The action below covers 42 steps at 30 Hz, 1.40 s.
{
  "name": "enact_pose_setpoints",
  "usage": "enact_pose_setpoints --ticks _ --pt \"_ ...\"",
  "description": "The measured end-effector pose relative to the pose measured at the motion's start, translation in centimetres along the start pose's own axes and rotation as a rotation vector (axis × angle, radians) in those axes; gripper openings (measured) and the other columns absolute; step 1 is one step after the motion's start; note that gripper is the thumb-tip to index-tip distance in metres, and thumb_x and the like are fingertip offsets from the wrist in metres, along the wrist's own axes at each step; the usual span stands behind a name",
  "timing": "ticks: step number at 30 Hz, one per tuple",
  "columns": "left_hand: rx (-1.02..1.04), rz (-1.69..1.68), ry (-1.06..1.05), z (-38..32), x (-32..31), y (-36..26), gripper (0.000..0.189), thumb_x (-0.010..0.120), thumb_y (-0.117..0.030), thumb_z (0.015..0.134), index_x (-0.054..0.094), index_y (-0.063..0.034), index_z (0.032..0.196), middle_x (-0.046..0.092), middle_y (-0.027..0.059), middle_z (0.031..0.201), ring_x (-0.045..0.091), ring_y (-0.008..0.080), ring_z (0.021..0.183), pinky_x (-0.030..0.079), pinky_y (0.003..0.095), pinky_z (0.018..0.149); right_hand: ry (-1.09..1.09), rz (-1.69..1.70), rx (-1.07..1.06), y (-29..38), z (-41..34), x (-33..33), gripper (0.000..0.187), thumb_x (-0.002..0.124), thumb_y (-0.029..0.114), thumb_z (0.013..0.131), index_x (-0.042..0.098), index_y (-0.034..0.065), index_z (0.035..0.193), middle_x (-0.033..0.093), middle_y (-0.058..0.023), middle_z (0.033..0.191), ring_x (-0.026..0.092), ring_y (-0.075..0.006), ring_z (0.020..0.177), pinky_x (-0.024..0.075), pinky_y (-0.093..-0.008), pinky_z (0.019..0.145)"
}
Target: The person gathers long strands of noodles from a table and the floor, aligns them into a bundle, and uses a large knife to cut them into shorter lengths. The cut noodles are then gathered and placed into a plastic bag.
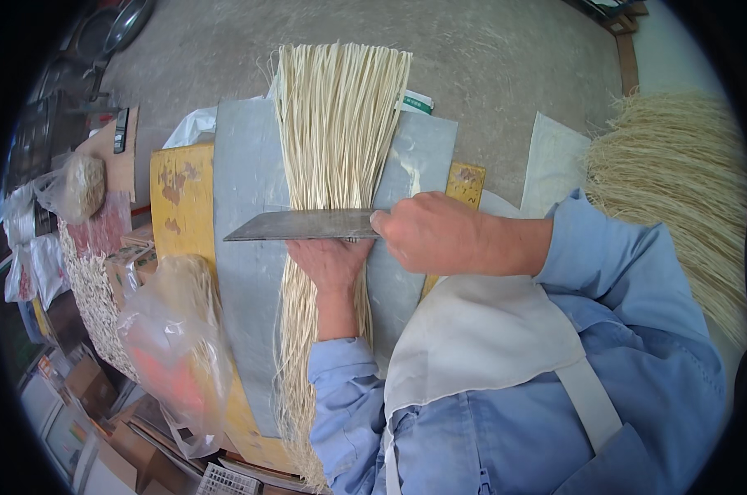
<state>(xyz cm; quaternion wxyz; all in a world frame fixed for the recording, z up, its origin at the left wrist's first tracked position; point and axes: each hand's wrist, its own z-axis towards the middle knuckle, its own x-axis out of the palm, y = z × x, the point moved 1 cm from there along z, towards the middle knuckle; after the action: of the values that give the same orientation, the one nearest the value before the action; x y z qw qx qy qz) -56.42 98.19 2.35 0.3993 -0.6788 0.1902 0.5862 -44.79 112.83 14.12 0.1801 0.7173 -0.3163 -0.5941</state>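
Note:
A long bundle of pale dried noodles (342, 136) lies lengthwise over a grey sheet (250, 185) on a yellow board (182, 204). My right hand (429, 232) grips the handle end of a cleaver (305, 224), whose broad metal blade spans the bundle crosswise. Just below the blade, my left hand (330, 263) rests on the noodles, its fingers hidden under the cleaver. Beyond the blade the strands fan out towards evenly trimmed far ends; nearer my body they run loose beneath my left forearm. Whether the blade's edge touches the strands cannot be made out.
At the right, a large heap of thin noodles (664, 198) lies beside a pale cloth (550, 161). A clear plastic bag (175, 346) with noodles and something red sits against the board's left side. Cardboard boxes (92, 387) and another bagged bundle (84, 185) stand farther left.

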Motion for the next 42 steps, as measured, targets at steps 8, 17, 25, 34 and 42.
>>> enact_pose_setpoints --ticks 8,17,25,34,42 --pt "0.12 0.034 -0.116 -0.1 0.42 0.33 0.08 0.077 -0.057 0.059 0.054 -0.0035 0.114 0.052 0.0211 0.115 0.047 0.0424 0.11 0.037 0.053 0.091 0.011 0.019 0.015 -0.27 0.29 0.04 0.011 0.057 0.005 0.075 0.054 -0.0048 0.075 0.056 -0.0213 0.056 0.063 -0.0391 0.055 0.0499 -0.0465 0.05" --pt "0.201 0.061 -0.142 -0.24 0.75 0.73 0.076 0.077 -0.053 0.06 0.054 -0.0033 0.112 0.053 0.0204 0.113 0.048 0.0428 0.108 0.038 0.052 0.089 -0.003 0.07 0.013 -0.26 0.22 -0.14 0.011 0.057 0.005 0.074 0.054 -0.0055 0.075 0.056 -0.0219 0.057 0.063 -0.0403 0.057 0.0502 -0.0476 0.051" --pt "0.153 0.059 -0.13 -0.14 0.28 0.33 0.066 0.077 -0.051 0.059 0.059 -0.0051 0.103 0.056 0.0176 0.109 0.049 0.0402 0.107 0.037 0.0516 0.09 0.004 0.095 0.028 -0.32 0.27 -0.06 0.011 0.057 0.004 0.074 0.054 -0.0059 0.075 0.057 -0.023 0.058 0.063 -0.041 0.058 0.0509 -0.0474 0.052" --pt "0.179 0.017 -0.124 0.03 0.1 0.22 0.058 0.077 -0.046 0.061 0.061 -0.0069 0.1 0.057 0.0155 0.109 0.049 0.0393 0.108 0.036 0.0516 0.092 0.003 0.095 0.026 -0.19 0.21 -0.18 0.011 0.057 0.004 0.075 0.055 -0.0068 0.075 0.057 -0.0233 0.058 0.064 -0.0407 0.059 0.0514 -0.0468 0.053" --pt "0.214 0.037 -0.192 -0.18 0.43 0.41 0.069 0.078 -0.046 0.062 0.056 -0.0042 0.112 0.053 0.0198 0.118 0.045 0.042 0.116 0.034 0.0535 0.096 0.058 0.11 0.08 0.04 0.53 -0.49 0.011 0.058 0.001 0.069 0.064 -0.0074 0.074 0.065 -0.0238 0.073 0.067 -0.0396 0.071 0.0554 -0.0448 0.062"
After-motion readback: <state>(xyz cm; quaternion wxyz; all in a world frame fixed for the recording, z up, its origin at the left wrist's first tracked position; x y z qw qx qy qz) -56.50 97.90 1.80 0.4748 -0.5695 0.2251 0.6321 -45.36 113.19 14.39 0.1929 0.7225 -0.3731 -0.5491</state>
